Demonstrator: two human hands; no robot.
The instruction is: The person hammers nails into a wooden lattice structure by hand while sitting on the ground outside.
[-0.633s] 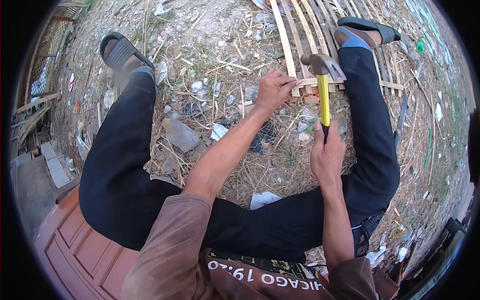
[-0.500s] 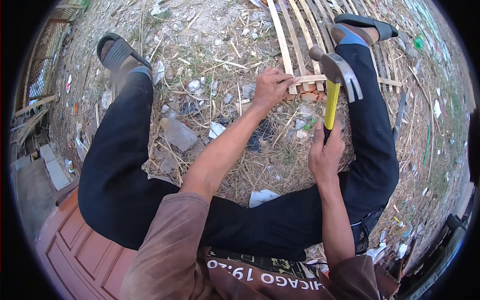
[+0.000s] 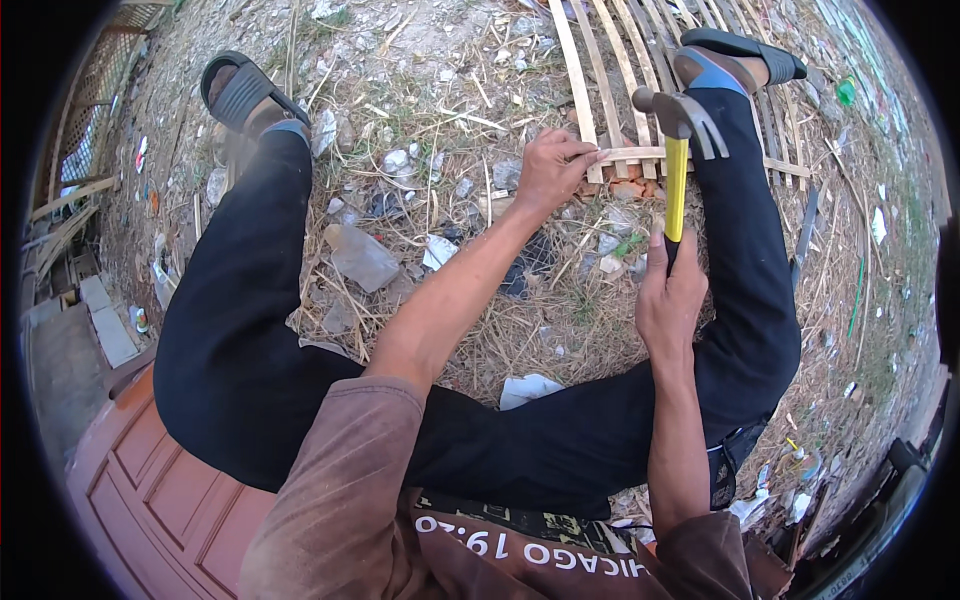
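Note:
My right hand [image 3: 671, 308] is wrapped round the black grip of a claw hammer [image 3: 676, 185] with a yellow handle. The hammer's steel head is raised in front of my right leg, its claw turned to the right. With thumb and forefinger, my left hand [image 3: 550, 172] pinches at the left end of a thin crosswise wooden strip [image 3: 640, 154]. Whether a nail is between those fingers is too small to tell. That strip lies across the near ends of several long wooden slats [image 3: 573, 80]. Pieces of orange brick [image 3: 630, 188] are under the slat ends.
My right foot in a grey sandal [image 3: 745, 55] rests over the slats; the left sandal [image 3: 245, 92] is at the far left. Dry straw, stones and litter cover the ground, with a cloudy plastic container [image 3: 360, 257] between my legs. A saw-like blade [image 3: 806, 228] lies right of my right leg.
The hammer head has moved down and away from me, and my right hand has shifted slightly right. My left hand keeps its pinch at the strip's end.

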